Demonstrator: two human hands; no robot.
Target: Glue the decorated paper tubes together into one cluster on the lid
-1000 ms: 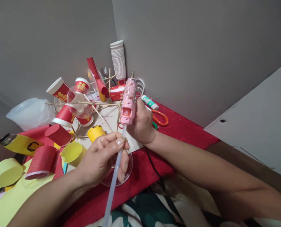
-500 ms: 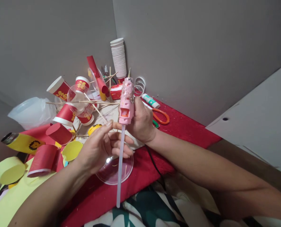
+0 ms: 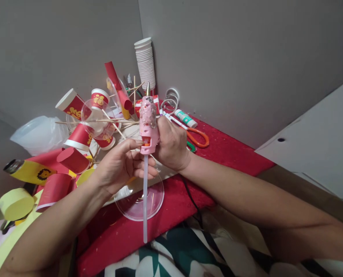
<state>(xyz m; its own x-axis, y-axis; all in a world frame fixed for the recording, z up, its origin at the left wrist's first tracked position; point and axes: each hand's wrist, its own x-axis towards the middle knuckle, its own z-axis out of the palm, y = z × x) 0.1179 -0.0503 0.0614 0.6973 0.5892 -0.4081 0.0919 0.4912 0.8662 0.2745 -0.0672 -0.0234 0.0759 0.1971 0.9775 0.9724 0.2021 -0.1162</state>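
Note:
My right hand (image 3: 171, 144) grips a pink hot glue gun (image 3: 148, 119) held upright, its metal tip pointing away from me. A long translucent glue stick (image 3: 145, 200) hangs out of the gun's back end toward my lap. My left hand (image 3: 122, 165) is beside the gun's lower end, fingers curled, with the index fingertip touching the orange part at the gun's base next to the stick. A clear plastic lid (image 3: 139, 202) lies on the red cloth (image 3: 174, 207) just below both hands.
Red printed paper cups (image 3: 73, 107), red and yellow paper rolls (image 3: 56, 184), wooden skewers (image 3: 110, 123) and a clear dome lid clutter the left. A stack of white cups (image 3: 145, 61) stands in the wall corner. Orange scissors (image 3: 197, 136), a glue tube (image 3: 184, 118) and a black cord (image 3: 190, 202) lie right.
My left hand let go of the glue stick's middle and moved up to the gun's base. The stick has slid further into the gun, which tilted more upright.

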